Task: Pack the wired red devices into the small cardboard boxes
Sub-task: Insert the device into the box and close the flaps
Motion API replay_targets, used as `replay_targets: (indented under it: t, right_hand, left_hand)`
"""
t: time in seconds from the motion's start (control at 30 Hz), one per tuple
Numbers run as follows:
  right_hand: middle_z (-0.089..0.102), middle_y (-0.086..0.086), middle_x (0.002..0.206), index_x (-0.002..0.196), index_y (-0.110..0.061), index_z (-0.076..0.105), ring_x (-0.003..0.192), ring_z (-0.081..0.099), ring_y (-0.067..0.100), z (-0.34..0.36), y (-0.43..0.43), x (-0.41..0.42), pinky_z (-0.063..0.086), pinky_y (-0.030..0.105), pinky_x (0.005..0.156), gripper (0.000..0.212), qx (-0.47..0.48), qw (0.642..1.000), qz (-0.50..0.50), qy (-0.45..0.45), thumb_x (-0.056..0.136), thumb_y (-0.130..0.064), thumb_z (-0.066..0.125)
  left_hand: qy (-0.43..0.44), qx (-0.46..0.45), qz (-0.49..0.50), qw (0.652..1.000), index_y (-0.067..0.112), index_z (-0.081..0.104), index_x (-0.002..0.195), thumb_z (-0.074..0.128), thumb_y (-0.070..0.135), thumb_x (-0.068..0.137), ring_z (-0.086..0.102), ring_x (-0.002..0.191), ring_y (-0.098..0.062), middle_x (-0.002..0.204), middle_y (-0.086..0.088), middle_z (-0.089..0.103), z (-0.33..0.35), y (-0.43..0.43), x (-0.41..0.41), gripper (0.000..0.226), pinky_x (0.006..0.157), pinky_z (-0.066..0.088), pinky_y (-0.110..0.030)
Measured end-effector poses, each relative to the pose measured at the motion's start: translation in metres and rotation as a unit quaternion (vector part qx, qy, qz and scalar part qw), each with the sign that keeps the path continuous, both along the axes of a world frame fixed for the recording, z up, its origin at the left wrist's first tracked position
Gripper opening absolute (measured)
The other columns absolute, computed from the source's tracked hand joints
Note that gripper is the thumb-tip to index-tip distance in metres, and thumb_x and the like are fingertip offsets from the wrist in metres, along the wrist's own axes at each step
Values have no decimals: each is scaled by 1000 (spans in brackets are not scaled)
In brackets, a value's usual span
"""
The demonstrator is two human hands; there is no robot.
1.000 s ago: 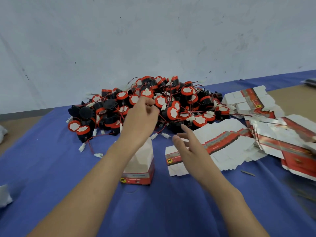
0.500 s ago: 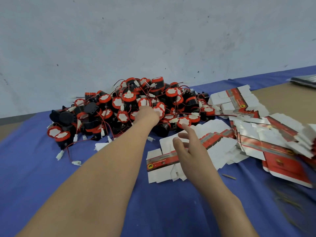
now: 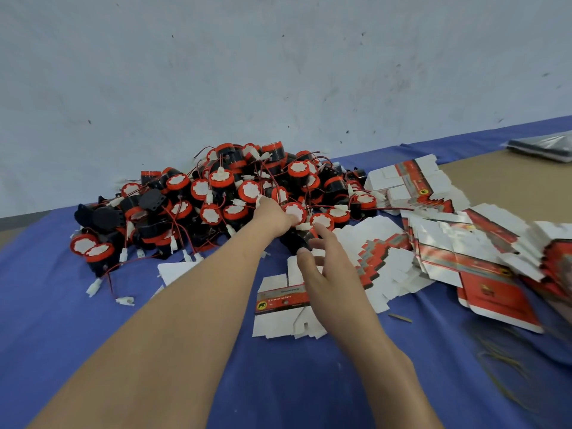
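Observation:
A heap of wired red devices (image 3: 216,193), red-and-black cylinders with white faces, thin red wires and white plugs, lies on the blue cloth (image 3: 62,320) against the wall. My left hand (image 3: 270,215) reaches into the heap's front right. Its fingers curl round one red device (image 3: 294,212), and the fingertips are hidden. My right hand (image 3: 325,267) hovers just right of it with fingers spread and holds nothing. It is above a flat, unfolded red-and-white cardboard box (image 3: 281,300). No folded box is in view.
Fanned stacks of flat box blanks (image 3: 464,255) cover the cloth to the right, and another stack (image 3: 411,184) lies behind them. Bare brown tabletop (image 3: 495,181) and a dark plastic bag (image 3: 544,147) are at far right. Rubber bands (image 3: 501,370) lie front right. The grey wall (image 3: 278,72) stands close behind.
My left arm has stretched further forward and right into the heap. The upright box seen a second ago is out of sight. My right hand has stayed over the flat boxes.

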State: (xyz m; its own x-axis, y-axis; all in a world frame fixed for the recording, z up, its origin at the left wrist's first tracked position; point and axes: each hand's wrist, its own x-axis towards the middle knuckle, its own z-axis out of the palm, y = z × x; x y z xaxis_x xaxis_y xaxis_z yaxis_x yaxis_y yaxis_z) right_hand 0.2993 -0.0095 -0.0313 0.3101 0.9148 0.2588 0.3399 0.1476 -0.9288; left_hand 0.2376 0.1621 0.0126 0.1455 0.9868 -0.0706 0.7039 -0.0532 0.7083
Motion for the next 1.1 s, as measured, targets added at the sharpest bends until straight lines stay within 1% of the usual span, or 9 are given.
replay_targets:
  t: [0.13, 0.23, 0.33, 0.47, 0.57, 0.67, 0.87, 0.97, 1.1]
  right_hand:
    - [44, -16, 144, 155, -39, 23, 127, 48, 5, 0, 1, 1, 47, 31, 97, 53, 1, 1000, -4, -3, 106, -39, 41]
    - [46, -15, 143, 154, -38, 26, 126, 49, 6, 0, 2, 4, 48, 38, 102, 51, 10, 1000, -12, 3, 105, -38, 42]
    - [47, -16, 141, 153, -39, 28, 123, 51, 7, 0, 0, 5, 49, 41, 102, 50, 3, 1000, -19, 20, 105, -38, 42]
    - [52, -22, 128, 148, -40, 33, 98, 57, -9, -1, 0, 3, 49, 24, 80, 45, 1, 998, -24, 51, 104, -38, 44]
    - [54, -21, 124, 145, -39, 38, 88, 57, -14, 0, 1, 3, 44, 18, 71, 42, 2, 995, -41, 87, 103, -40, 44]
    - [55, -13, 130, 148, -36, 38, 109, 60, 3, 3, 2, 1, 52, 31, 88, 47, -1, 985, -38, 168, 103, -49, 45]
    - [75, 0, 111, 122, -25, 65, 100, 74, 17, 14, 0, -12, 59, 30, 76, 35, 46, 942, 43, 330, 99, -49, 54]
    - [73, -2, 114, 121, -30, 64, 99, 73, 15, 14, -4, -23, 60, 28, 76, 33, 67, 954, 52, 288, 96, -50, 58]
    - [62, -23, 111, 121, -42, 55, 98, 59, -11, 16, -11, -38, 50, 8, 78, 32, 87, 994, 24, 68, 92, -43, 67]
  left_hand:
    - [-85, -38, 16, 996, 5, 31, 149, 60, 30, 97, 62, 87, -22, 106, -13, 61, 10, -5, 6, 65, 61, 51, -33]
    - [-199, -119, 34, 972, 14, 54, 125, 60, 32, 95, 55, 75, -16, 100, -8, 61, 24, -8, 2, 35, 51, 46, -26]
    - [-273, -205, 24, 940, 15, 54, 109, 63, 24, 92, 56, 74, -19, 102, -13, 59, 36, -19, -8, 20, 52, 53, -27]
    - [-278, -229, -38, 932, 8, 54, 124, 69, 17, 90, 67, 76, -26, 111, -20, 64, 38, -38, -24, 38, 71, 62, -34]
    - [-184, -158, -109, 964, 7, 52, 127, 70, 18, 90, 72, 87, -26, 115, -18, 68, 38, -56, -35, 42, 78, 62, -36]
    - [-204, -100, -145, 963, 28, 42, 126, 74, 18, 88, 75, 89, -27, 107, -13, 72, 42, -77, -46, 51, 76, 63, -34]
    - [-194, 11, -201, 960, 41, 44, 129, 72, 39, 89, 70, 99, -18, 121, 4, 57, 36, -125, -71, 49, 87, 60, -34]
    - [-163, 141, -130, 968, 39, 44, 135, 60, 48, 94, 63, 101, -6, 115, 17, 55, 23, -145, -96, 45, 85, 54, -25]
    - [-165, 377, -27, 911, 40, 51, 115, 48, 39, 100, 59, 94, -4, 102, 19, 57, 10, -182, -133, 15, 69, 48, -14]
